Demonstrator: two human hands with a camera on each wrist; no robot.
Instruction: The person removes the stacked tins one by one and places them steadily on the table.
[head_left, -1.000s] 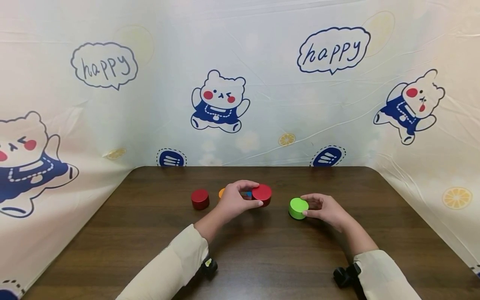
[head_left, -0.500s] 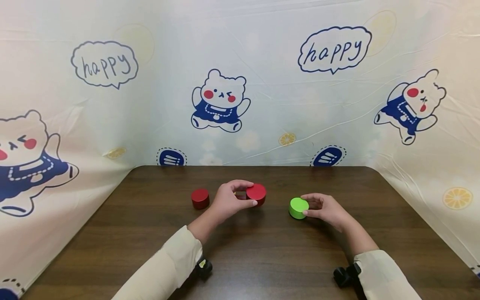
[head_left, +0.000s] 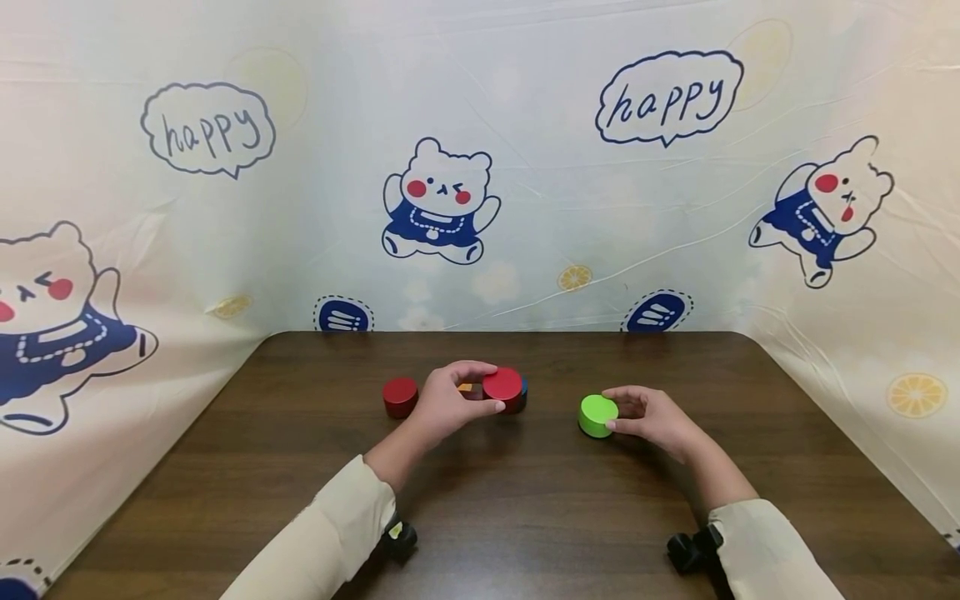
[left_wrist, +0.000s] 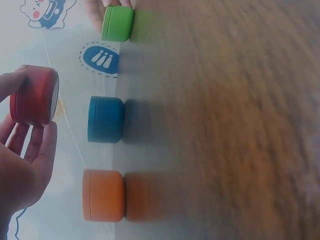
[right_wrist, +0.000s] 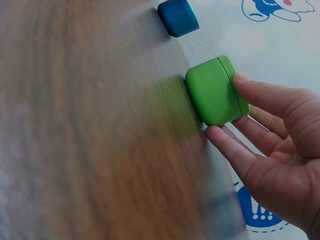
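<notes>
My left hand (head_left: 444, 404) grips a round red tin (head_left: 502, 388) by its side, thumb in front and fingers behind. In the left wrist view this red tin (left_wrist: 36, 95) is held up off the table. At the right, my right hand (head_left: 651, 419) pinches a bright green tin (head_left: 597, 416), whose base sits on the table; a lid seam shows on the green tin (right_wrist: 214, 94) in the right wrist view. Behind the held red tin stand a blue tin (left_wrist: 106, 120) and an orange tin (left_wrist: 104, 195), both mostly covered in the head view.
A second red tin (head_left: 401, 397) stands on the dark wooden table (head_left: 540, 517), left of my left hand. Behind the table's far edge hangs a pale cloth (head_left: 525, 208) printed with bears. Dark wrist cameras sit at both cuffs.
My left hand has moved left with the red tin, passing in front of the blue and orange tins. Blue now peeks out on the tin's right side. My right hand and the green tin stay put.
</notes>
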